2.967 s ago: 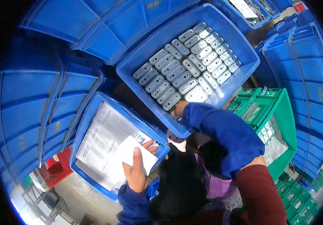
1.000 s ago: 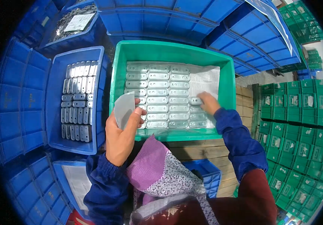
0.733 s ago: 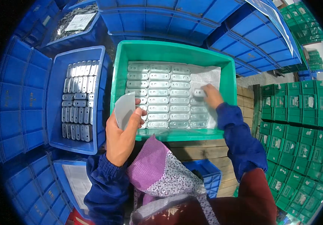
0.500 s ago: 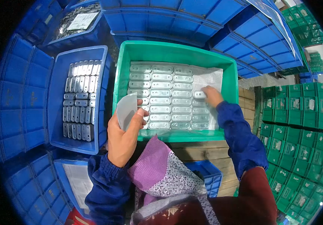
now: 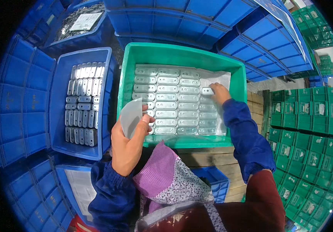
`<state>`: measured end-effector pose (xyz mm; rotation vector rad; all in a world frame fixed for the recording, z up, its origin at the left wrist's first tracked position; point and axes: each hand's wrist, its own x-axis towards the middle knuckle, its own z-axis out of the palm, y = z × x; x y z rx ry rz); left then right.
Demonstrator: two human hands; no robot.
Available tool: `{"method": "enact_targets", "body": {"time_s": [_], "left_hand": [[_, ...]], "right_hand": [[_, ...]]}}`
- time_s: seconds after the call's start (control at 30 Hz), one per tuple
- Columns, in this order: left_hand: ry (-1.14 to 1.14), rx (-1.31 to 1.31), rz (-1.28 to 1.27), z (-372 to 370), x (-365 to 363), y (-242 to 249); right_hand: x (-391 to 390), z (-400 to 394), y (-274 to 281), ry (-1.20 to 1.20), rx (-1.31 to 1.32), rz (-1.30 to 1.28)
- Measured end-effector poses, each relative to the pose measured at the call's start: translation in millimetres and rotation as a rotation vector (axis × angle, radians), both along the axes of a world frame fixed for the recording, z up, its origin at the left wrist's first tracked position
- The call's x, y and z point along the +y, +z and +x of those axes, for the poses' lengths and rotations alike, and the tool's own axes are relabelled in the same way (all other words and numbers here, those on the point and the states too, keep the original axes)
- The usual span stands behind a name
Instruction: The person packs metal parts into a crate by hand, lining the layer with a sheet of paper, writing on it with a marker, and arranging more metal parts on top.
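My right hand (image 5: pixel 221 92) is closed on one end of a small silvery oblong metal part (image 5: pixel 206 91) with holes in its top. It is over the rightmost column of parts in the green bin (image 5: pixel 186 143), near that column's far end. Rows of like metal parts (image 5: pixel 166 105) lie on a paper liner (image 5: pixel 222 79) in the bin. At the bin's near left corner, my left hand (image 5: pixel 129 145) grips a thin whitish sheet (image 5: pixel 131 116) between thumb and fingers. That hand and sheet hide some parts of the left column.
To the left stands a blue bin (image 5: pixel 102 100) with stacked metal parts (image 5: pixel 82 104). Large blue crates (image 5: pixel 166 19) rise behind the green bin. Green crates (image 5: pixel 309 116) are stacked at the right. A smaller blue crate (image 5: pixel 214 179) sits on wooden slats (image 5: pixel 232 166) near my body.
My right hand has moved a little toward the far side of the bin with the metal part. My left hand still holds the sheet in about the same place.
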<state>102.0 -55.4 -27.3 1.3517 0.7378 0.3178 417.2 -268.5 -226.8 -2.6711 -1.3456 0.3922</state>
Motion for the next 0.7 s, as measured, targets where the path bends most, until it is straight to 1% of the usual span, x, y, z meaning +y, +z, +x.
{"method": "enact_targets", "body": {"time_s": [0.07,0.13,0.17,0.23,0.3,0.37,0.53,0.7], "left_hand": [[-0.005,0.007,-0.001,-0.1,-0.3,0.9],[0.013,-0.019,-0.019,-0.7,-1.0,1.2],[0.013,-0.018,-0.018,-0.9,-1.3,1.5],[0.013,-0.001,-0.035,-0.4,-2.4,2.2],[0.014,-0.006,-0.035,0.4,-2.7,2.8],[0.016,-0.010,-0.032,0.0,-1.2,3.4],[0.019,0.030,-0.037,-0.4,-1.5,4.4],[0.012,0.028,-0.040,-1.1,-0.6,6.0]], "right_hand": [[1.0,0.7,3.2,0.003,-0.016,-0.014],[4.6,5.0,5.7,0.008,-0.044,0.052],[8.3,5.0,9.2,-0.060,-0.013,0.078],[13.5,9.9,7.0,-0.104,-0.055,0.125],[18.9,15.7,7.2,-0.115,-0.076,0.080],[21.1,25.1,-2.2,-0.068,-0.081,-0.033],[19.1,30.9,-13.4,-0.047,-0.102,-0.068],[17.6,21.8,-8.9,-0.038,-0.133,-0.020]]}}
